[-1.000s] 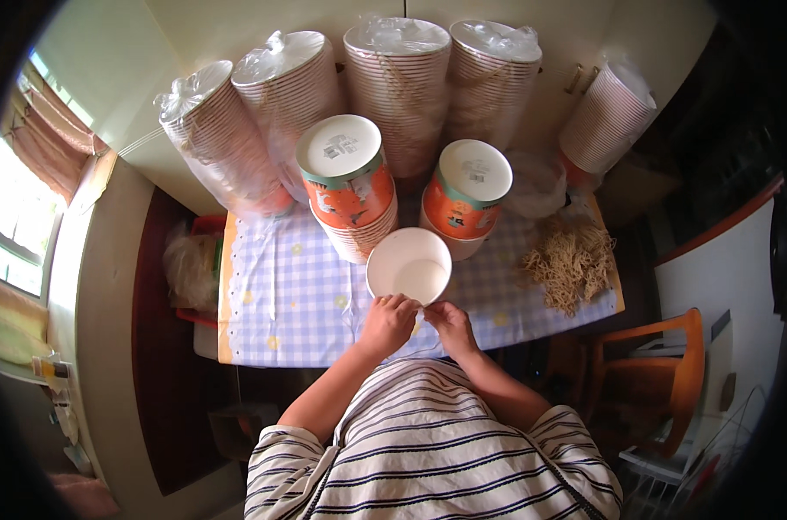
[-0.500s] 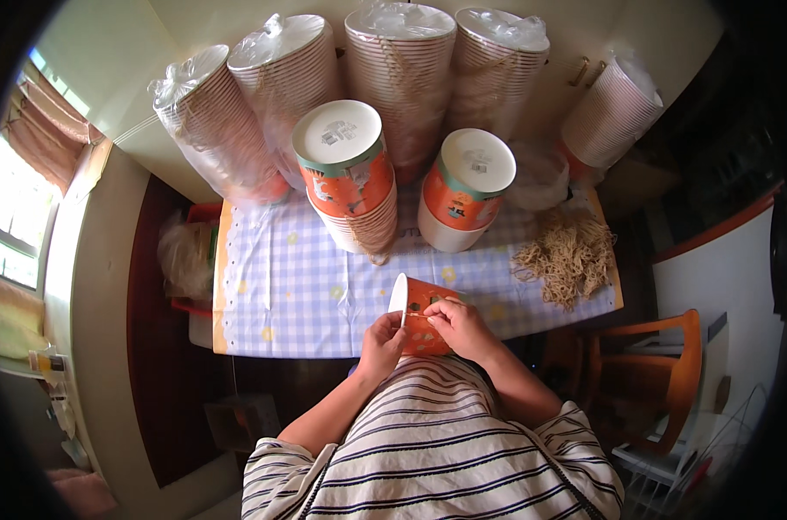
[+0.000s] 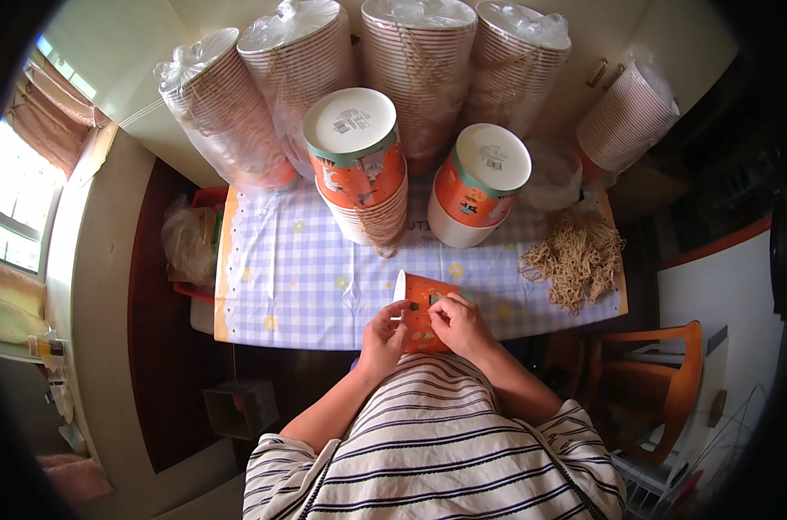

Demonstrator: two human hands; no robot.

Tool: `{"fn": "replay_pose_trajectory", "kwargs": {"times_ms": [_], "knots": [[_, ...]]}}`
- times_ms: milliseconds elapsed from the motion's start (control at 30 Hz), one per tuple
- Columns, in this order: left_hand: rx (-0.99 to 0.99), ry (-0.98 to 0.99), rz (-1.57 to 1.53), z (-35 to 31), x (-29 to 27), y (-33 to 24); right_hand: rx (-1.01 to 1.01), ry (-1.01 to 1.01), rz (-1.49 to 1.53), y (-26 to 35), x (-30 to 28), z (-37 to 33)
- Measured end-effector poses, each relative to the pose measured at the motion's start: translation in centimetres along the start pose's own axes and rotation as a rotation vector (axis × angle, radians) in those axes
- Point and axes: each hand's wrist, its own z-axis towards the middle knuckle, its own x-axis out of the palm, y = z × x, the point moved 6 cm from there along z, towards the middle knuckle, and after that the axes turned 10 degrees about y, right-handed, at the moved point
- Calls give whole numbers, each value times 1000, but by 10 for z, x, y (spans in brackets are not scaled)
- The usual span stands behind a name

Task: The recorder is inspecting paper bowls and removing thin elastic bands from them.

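An orange paper bucket (image 3: 423,326) with a white rim and printed figures lies on its side at the table's front edge, against my body. Its open end faces left. My left hand (image 3: 382,343) is closed at the rim, with thumb and fingers pinching it. Over the bucket's printed side, my right hand (image 3: 463,328) has thumb and forefinger pressed together; whatever they hold is too small to make out. To the right on the tablecloth lies a tangled heap of tan cord loops (image 3: 573,260).
Beyond my hands stand a taller upside-down bucket stack (image 3: 359,178), with cord hanging on it, and a shorter stack (image 3: 478,186). Several plastic-wrapped bucket stacks (image 3: 415,78) line the back. A checked tablecloth (image 3: 307,299) covers the table. A wooden chair (image 3: 640,381) is at right.
A thin light strand seen between my fingers is no longer clear. My left fingers have shifted at the rim, and my right hand sits slightly farther from it. The whole view has shifted a little.
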Motion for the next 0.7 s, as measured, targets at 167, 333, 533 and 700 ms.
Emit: {"fn": "replay_pose_trajectory", "kwargs": {"times_ms": [167,333,533,700], "knots": [[13,-94,50,6,-8,9,11,39,65,1,0,-3],[-6,-133,179,6,-5,2,0,8,27,-7,-5,-3],[59,-128,222,6,-3,-6,25,-5,34,-7,-8,-4],[40,-147,255,7,0,-13,-5,27,16,-3,-8,-5]]}}
